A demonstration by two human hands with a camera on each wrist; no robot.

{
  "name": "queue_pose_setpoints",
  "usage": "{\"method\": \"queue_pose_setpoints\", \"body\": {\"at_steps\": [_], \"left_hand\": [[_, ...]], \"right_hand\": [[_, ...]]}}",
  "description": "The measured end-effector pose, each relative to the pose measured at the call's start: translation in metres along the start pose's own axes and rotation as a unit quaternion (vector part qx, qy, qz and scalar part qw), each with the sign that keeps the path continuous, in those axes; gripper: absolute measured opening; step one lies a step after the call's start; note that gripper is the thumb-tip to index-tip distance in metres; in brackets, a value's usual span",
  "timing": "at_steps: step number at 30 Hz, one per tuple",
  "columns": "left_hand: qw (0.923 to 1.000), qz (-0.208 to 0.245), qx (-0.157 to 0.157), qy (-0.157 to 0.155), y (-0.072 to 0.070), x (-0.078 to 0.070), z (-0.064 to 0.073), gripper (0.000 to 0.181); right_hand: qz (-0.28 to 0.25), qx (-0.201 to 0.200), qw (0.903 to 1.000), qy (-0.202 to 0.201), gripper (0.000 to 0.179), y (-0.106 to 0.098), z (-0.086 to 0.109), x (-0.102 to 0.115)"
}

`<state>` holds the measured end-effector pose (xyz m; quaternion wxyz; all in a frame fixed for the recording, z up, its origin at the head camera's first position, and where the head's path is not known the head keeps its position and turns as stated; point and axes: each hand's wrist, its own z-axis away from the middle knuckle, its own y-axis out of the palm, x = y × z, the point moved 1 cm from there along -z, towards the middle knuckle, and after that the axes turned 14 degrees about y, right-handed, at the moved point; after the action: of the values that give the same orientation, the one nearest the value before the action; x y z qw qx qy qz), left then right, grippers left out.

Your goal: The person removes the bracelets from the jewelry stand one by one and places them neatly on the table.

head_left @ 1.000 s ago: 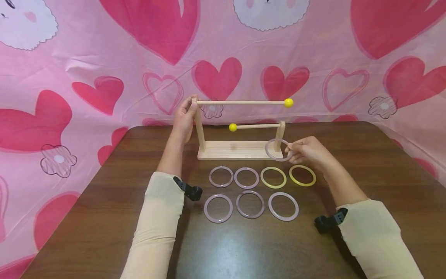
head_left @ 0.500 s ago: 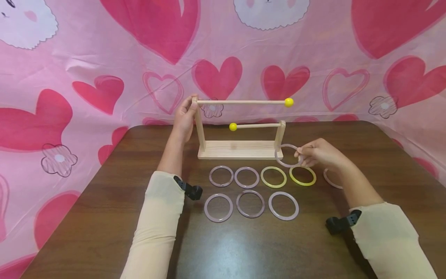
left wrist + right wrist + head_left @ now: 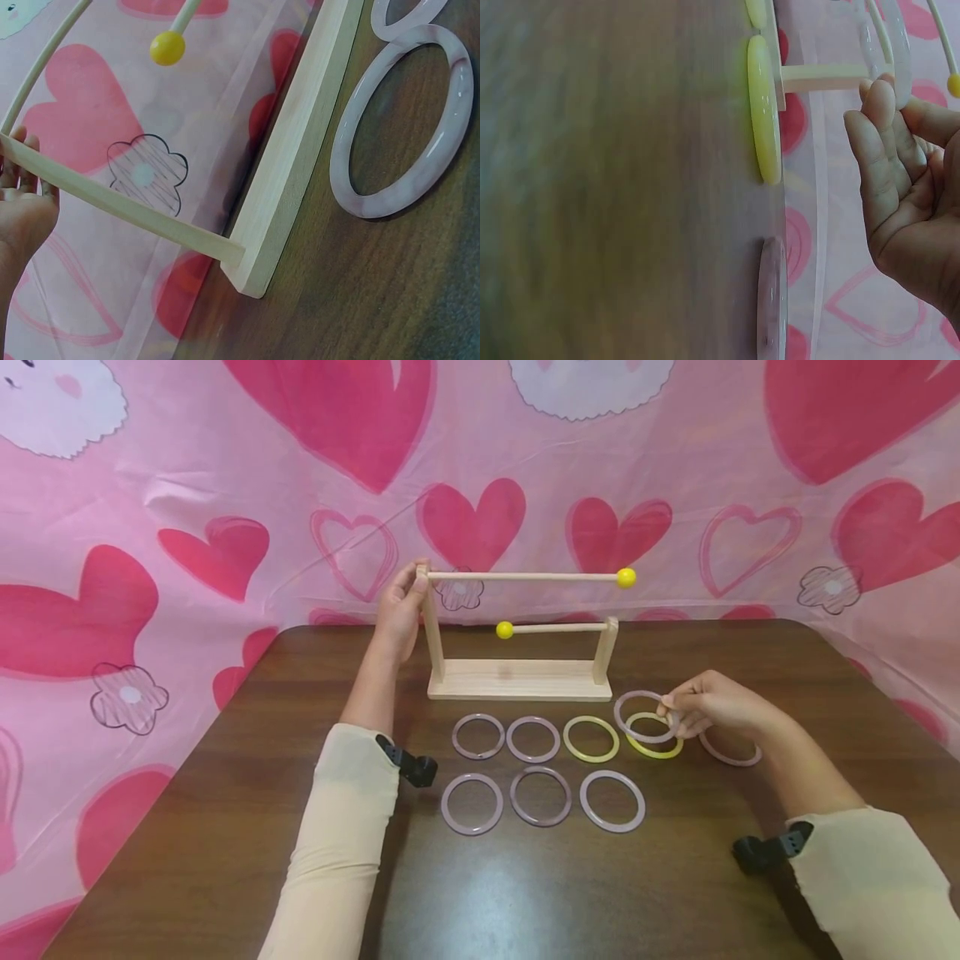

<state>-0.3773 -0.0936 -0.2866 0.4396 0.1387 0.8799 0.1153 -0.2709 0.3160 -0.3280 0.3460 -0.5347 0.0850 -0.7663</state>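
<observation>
My left hand (image 3: 397,614) grips the top of the tall left post of a pale wooden stand (image 3: 517,678). Two horizontal rods extend from the stand's posts, each ending in a yellow ball; no ring hangs on either. Between right thumb and fingers, my right hand (image 3: 720,706) pinches a pale purple ring (image 3: 617,714). That ring is raised over the table, overlapping a yellow ring (image 3: 655,756) in the head view. In the right wrist view, the held ring (image 3: 902,52) is partly cut off by the frame's top.
Several pale purple rings (image 3: 472,832) and another yellow ring (image 3: 591,760) lie in two rows before the stand on the brown table (image 3: 480,893). One more purple ring (image 3: 738,763) lies under the right wrist, partly hidden. A pink heart-patterned cloth (image 3: 330,460) hangs behind.
My right hand has moved right and nearer with the purple ring, away from the stand's short post. The purple ring at the far right has come into view. My left hand stays on the post.
</observation>
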Motion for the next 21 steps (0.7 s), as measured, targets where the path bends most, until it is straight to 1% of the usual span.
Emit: {"method": "queue_pose_setpoints", "body": {"at_steps": [6,12,16,19,21], "left_hand": [[1.0000,0.000,-0.001,-0.001,0.000,0.000,0.000,0.025],[1.0000,-0.002,-0.002,-0.001,0.000,0.000,0.000,0.025],[1.0000,-0.001,-0.002,-0.002,0.000,-0.001,0.000,0.022],[1.0000,-0.003,-0.003,-0.001,0.001,-0.001,0.000,0.019],[1.0000,0.000,-0.006,-0.001,0.001,0.000,0.000,0.020]], "right_hand": [[0.014,0.036,0.9990,-0.022,0.032,-0.002,0.003,-0.008],[0.043,0.079,0.9957,-0.022,0.031,-0.004,0.008,-0.013],[0.057,0.112,0.9916,-0.030,0.030,-0.007,0.013,-0.014],[0.056,0.142,0.9880,-0.025,0.030,-0.007,0.016,-0.016],[0.053,0.162,0.9853,-0.013,0.031,-0.006,0.018,-0.018]]}}
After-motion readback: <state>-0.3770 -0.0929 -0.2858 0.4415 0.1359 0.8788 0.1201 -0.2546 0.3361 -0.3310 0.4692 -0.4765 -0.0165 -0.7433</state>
